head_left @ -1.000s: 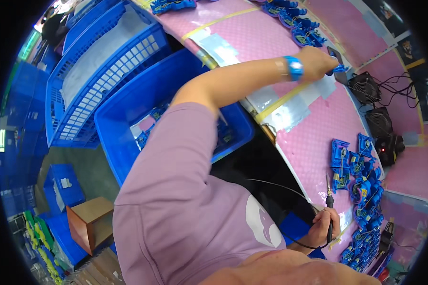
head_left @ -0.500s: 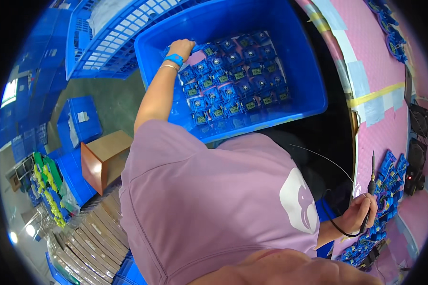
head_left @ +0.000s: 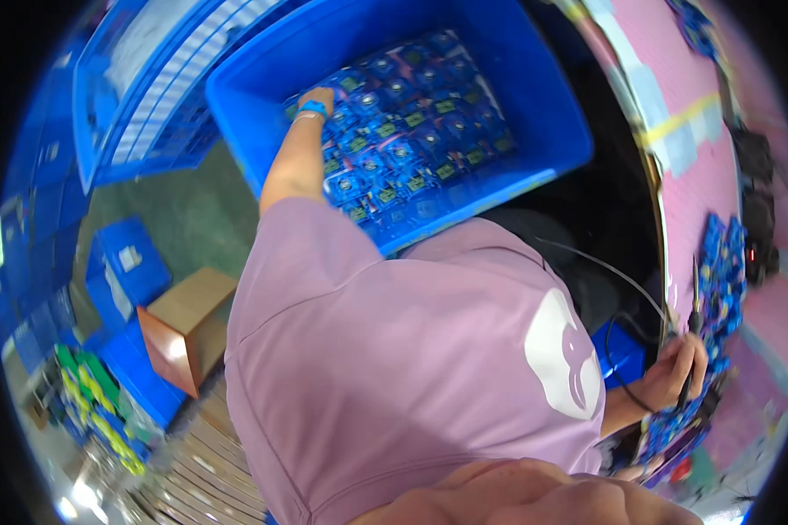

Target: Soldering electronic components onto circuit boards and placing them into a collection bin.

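My left hand [head_left: 317, 98] reaches down into a large blue plastic bin [head_left: 543, 131], at the left edge of the rows of blue assemblies [head_left: 429, 136] inside. Its fingers are curled downward and closed; what they hold, if anything, is hidden among the blue parts. Each assembly shows a small round pale part and a greenish piece. At the right, beside the bench, my right hand [head_left: 678, 366] grips a soldering iron [head_left: 695, 319] with its tip pointing up. A thin pale wire [head_left: 613, 267] runs toward this hand, and a black cord [head_left: 617, 372] hangs below it.
The pink bench [head_left: 687, 192] with tape strips runs along the right and carries more blue assemblies [head_left: 718, 280]. A blue crate [head_left: 149, 131] stands beyond the bin on the left. Lower left are a cardboard box [head_left: 184, 328], blue bins [head_left: 127, 258] and stacked flat brown packs [head_left: 206, 455].
My left hand has gone lower into the bin, onto the left edge of the assemblies. The view has shifted and blurred slightly; my right hand still holds the soldering iron.
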The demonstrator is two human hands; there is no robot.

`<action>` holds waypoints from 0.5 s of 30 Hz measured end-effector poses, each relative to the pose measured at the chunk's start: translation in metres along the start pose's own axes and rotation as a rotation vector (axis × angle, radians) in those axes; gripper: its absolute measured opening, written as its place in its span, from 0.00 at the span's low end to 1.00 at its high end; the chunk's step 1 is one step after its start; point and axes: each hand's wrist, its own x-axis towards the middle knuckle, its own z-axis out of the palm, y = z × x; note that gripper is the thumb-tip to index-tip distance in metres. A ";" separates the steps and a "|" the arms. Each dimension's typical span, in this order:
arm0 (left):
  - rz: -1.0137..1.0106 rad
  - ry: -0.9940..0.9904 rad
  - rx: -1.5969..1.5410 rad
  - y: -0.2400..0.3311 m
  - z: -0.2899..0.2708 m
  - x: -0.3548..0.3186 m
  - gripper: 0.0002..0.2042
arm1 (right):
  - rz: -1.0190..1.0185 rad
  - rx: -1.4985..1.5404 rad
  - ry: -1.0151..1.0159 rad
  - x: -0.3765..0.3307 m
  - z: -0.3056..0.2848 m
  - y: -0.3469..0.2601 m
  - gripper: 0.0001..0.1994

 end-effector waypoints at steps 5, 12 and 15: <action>0.389 0.194 -0.460 0.084 -0.048 0.001 0.16 | 0.042 0.101 0.133 0.000 0.005 0.000 0.06; 1.007 0.444 -0.883 0.300 -0.165 -0.110 0.08 | -0.128 0.127 0.206 -0.024 -0.022 0.001 0.08; 1.332 0.460 -0.696 0.374 -0.167 -0.133 0.09 | -0.145 0.167 0.293 -0.045 -0.034 0.001 0.07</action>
